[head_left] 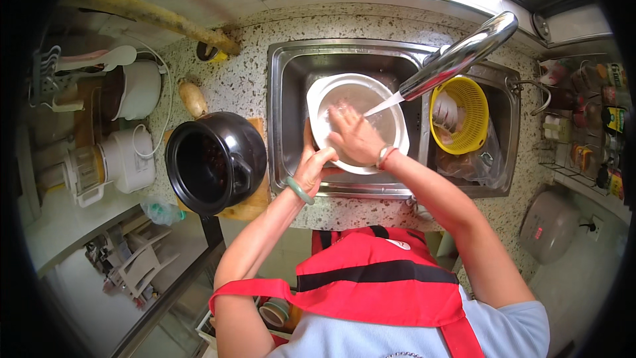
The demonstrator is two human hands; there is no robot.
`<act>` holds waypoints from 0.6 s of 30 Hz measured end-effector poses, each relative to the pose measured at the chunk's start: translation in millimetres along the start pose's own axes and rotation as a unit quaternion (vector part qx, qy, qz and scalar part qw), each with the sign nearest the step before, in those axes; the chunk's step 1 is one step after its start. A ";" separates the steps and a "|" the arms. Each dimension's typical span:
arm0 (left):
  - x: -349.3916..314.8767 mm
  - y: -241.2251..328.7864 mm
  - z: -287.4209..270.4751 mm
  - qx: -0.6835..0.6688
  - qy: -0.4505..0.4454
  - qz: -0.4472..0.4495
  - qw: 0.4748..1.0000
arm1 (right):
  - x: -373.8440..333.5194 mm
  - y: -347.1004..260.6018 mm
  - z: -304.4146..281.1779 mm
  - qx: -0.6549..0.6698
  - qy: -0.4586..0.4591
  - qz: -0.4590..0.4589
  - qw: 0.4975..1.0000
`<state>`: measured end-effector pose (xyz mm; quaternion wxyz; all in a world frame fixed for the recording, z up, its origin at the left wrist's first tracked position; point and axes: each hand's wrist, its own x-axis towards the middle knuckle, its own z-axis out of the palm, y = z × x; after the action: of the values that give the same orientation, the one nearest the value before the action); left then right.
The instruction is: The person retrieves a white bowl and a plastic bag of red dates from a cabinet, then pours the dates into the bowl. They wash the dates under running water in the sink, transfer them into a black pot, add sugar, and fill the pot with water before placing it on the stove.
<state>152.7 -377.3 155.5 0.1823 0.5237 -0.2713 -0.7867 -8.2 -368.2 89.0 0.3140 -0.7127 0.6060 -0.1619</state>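
A white bowl (402,129) with small side lugs sits in the large basin of the steel sink (344,45). My left hand (314,163) grips its near left edge, thumb over the rim and fingers partly hidden beneath. Inside the bowl, my right hand (358,136) lies with its fingers stretched out, holding nothing. Water (383,105) streams from the chrome faucet (457,60) into the bowl, just beside the right fingers. Cloudy water covers the bowl's bottom, and whether anything lies in it I cannot tell.
Left of the sink, a black pot (250,153) with dark contents stands on a wooden board (260,192). A brown elongated root (192,98) lies behind it. The smaller basin holds a yellow basket (485,109) and a clear plastic bag (467,167). Jars line a rack (583,182) at right.
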 end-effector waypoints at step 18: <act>-7.2 4.1 -14.4 0.005 -0.012 0.006 1.000 | -11.8 47.8 -52.9 -0.213 0.050 -0.065 0.974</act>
<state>168.8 -379.8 158.8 0.1808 0.5134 -0.2807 -0.7905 -79.5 -373.3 99.6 0.1133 -0.7922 0.5936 -0.0850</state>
